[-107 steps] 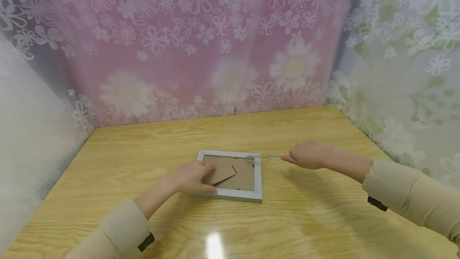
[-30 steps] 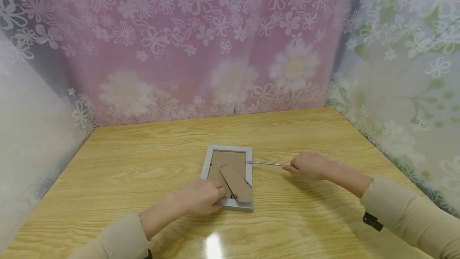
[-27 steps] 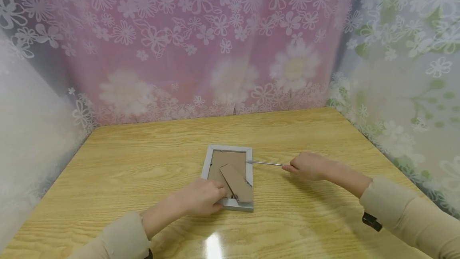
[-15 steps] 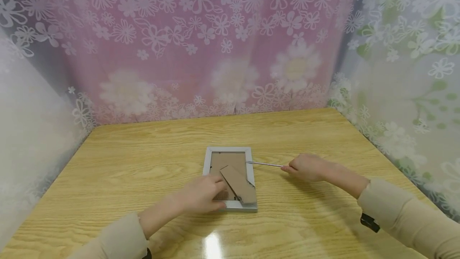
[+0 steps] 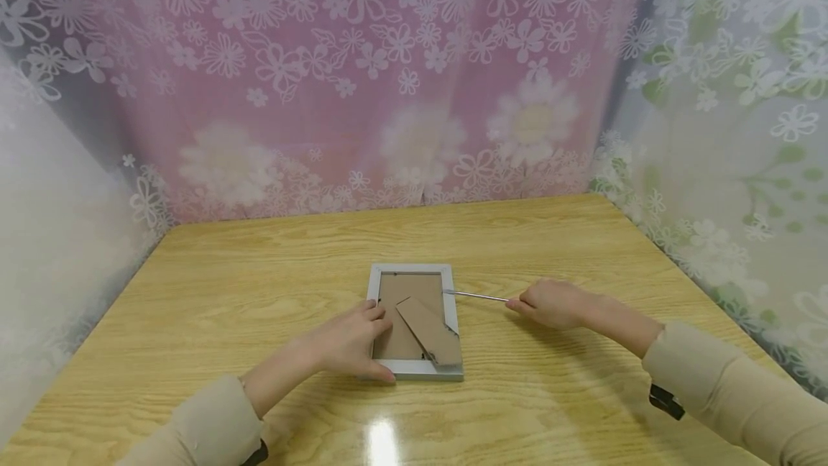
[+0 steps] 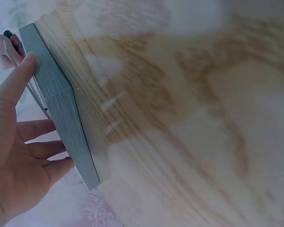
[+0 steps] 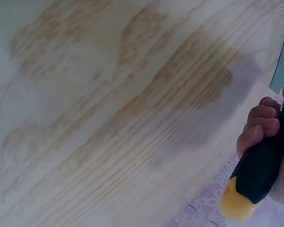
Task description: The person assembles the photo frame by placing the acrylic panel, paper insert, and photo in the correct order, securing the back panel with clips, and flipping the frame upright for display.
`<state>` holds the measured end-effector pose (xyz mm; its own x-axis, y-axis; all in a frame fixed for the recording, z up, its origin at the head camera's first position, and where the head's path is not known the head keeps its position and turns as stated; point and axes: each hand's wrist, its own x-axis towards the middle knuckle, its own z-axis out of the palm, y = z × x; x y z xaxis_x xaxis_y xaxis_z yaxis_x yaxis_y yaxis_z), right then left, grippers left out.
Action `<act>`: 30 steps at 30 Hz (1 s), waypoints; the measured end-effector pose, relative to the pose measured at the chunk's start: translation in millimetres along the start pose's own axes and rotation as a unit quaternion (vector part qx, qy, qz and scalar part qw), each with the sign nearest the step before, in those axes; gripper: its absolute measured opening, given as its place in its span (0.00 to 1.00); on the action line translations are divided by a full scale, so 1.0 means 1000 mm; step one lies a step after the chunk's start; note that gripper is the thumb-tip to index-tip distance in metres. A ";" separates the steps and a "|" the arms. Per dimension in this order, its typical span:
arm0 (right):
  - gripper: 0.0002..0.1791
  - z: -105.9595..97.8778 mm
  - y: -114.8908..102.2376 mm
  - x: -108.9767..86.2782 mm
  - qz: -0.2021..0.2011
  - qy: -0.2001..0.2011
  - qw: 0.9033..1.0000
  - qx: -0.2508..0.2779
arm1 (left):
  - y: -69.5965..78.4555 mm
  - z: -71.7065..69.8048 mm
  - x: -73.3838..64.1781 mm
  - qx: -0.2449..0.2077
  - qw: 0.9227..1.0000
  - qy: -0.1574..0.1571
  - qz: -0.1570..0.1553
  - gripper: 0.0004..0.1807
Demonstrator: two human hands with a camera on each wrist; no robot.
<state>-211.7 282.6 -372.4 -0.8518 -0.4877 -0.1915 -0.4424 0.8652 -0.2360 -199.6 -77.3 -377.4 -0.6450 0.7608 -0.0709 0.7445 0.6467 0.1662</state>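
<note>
A silver picture frame (image 5: 375, 282) lies back up on the table, with a brown backing board (image 5: 410, 286) and a slanted stand flap (image 5: 430, 329). My left hand (image 5: 346, 340) rests at its near left corner. In the left wrist view the thumb (image 6: 21, 78) lies along one side, while the other fingertips touch the adjoining side. My right hand (image 5: 556, 303) grips a screwdriver (image 7: 260, 175) by its black and yellow handle. The shaft points left, its tip at the right inner edge of the frame. Small dark tabs sit along the board's edge.
The wood-grain table (image 5: 272, 265) stretches around the frame. A pink flowered curtain (image 5: 349, 128) hangs behind it, with pale patterned curtains (image 5: 731, 157) at the sides. A bright light reflection (image 5: 383, 441) shows on the tabletop near the front.
The frame has turned from lying wide to standing lengthwise away from me. My left hand has shifted left from the near edge and spread its fingers. The screwdriver has hardly moved this last second.
</note>
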 end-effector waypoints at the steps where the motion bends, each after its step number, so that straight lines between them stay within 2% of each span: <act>1: 0.24 0.001 0.001 0.000 -0.002 0.000 1.000 0.001 | 0.000 0.000 0.000 -0.003 1.000 0.000 -0.002 0.46; 7: 0.25 0.006 0.005 0.002 -0.016 0.001 1.000 0.002 | -0.001 0.001 -0.001 -0.016 1.000 0.001 -0.008 0.46; 14: 0.25 0.011 0.009 0.005 -0.006 0.002 1.000 0.007 | -0.004 0.002 0.000 -0.016 1.000 0.008 -0.004 0.46; 22: 0.25 0.013 0.013 0.010 -0.014 -0.005 1.000 0.025 | -0.008 0.006 -0.003 -0.042 0.999 0.028 -0.016 0.49; 30: 0.24 0.014 0.014 0.013 -0.023 -0.019 0.999 0.012 | -0.010 0.005 -0.004 -0.060 0.998 0.021 -0.017 0.49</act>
<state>-224.6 286.7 -391.2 -0.8186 -0.5320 -0.2162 -0.4741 0.8386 -0.2684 -203.2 -86.3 -383.8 -0.6777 0.7343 -0.0383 0.6977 0.6586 0.2821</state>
